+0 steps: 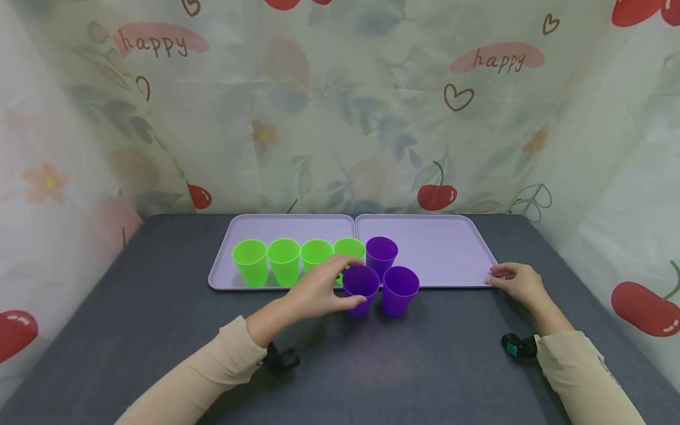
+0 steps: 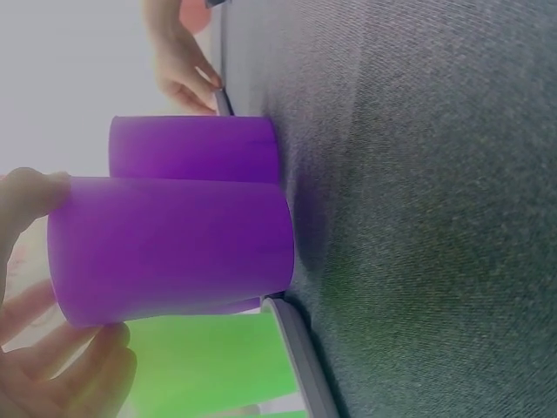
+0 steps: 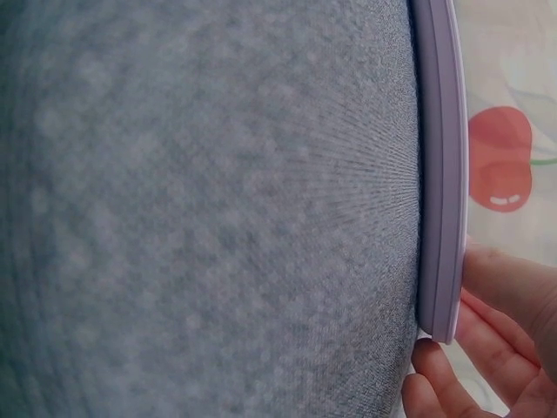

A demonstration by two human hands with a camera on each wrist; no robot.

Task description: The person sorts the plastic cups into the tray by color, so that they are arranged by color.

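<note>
Left hand (image 1: 319,289) curled round a purple cup (image 1: 360,289), thumb on the near wall and fingers over the far rim, gripping it upright just at the front edge of the trays. Held from the side, likely so as to keep the mouth upward and clear of the neighbours. Right hand (image 1: 517,283) resting at the front right corner of the right tray (image 1: 451,248), fingers loosely bent and touching its rim, apparently steadying it against sliding on the bench (image 1: 159,330).

Second purple cup (image 1: 400,289) standing on the bench just beside the held one, nearly touching. Third purple cup (image 1: 381,254) behind them on the right tray. Four green cups (image 1: 284,260) in a row on the left tray (image 1: 276,227), spaced closely and upright, colours kept apart by tray.

Seen only from the left wrist: fingers (image 2: 61,374) wrapped on the held cup's (image 2: 174,248) wall, its base seemingly at the tray lip; whether it rests on the cloth cannot be told. Seen only from the right wrist: fingertips (image 3: 444,374) pressed under and against the tray's (image 3: 439,174) corner. Head view alone showing the full layout, with a cherry-patterned curtain (image 1: 340,106) behind.
</note>
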